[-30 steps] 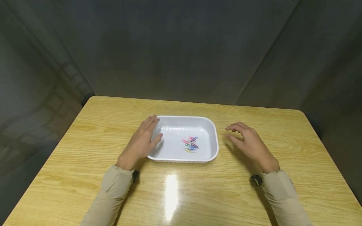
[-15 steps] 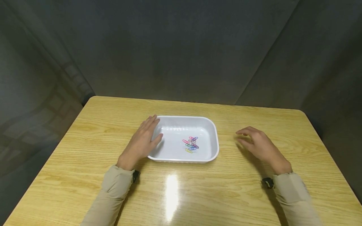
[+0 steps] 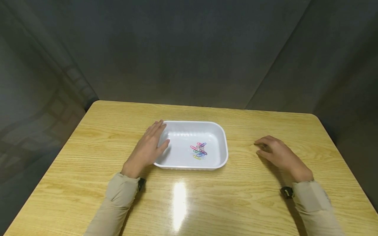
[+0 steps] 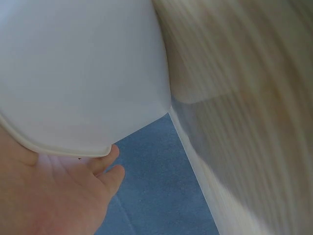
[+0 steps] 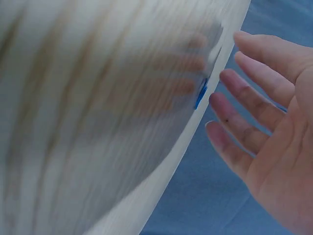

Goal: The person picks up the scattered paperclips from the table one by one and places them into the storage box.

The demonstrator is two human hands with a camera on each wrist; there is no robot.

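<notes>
My left hand point(image 3: 147, 146) rests along the left rim of a white rectangular tray point(image 3: 220, 164), fingers straight and thumb over the inside. Its palm lies against the rim in the left wrist view, where the tray's outer wall point(image 4: 83, 73) covers part of the hand. Several coloured paper clips point(image 3: 200, 152) lie in a loose heap on the tray floor, right of its middle. Low over the table to the right of the tray is my right hand point(image 3: 283, 157), fingers loosely bent and apart. Beside its fingertips a small blue paper clip point(image 5: 201, 94) lies on the table in the right wrist view.
The wooden table point(image 3: 224, 203) has rounded far corners, with dark grey curtains point(image 3: 189, 59) behind and at both sides. A bright light reflection lies on the tabletop in front of the tray.
My right hand has moved to the right and a little nearer to me, away from the tray, and its fingers have drawn lower and closer together. My left hand and the tray stay in place.
</notes>
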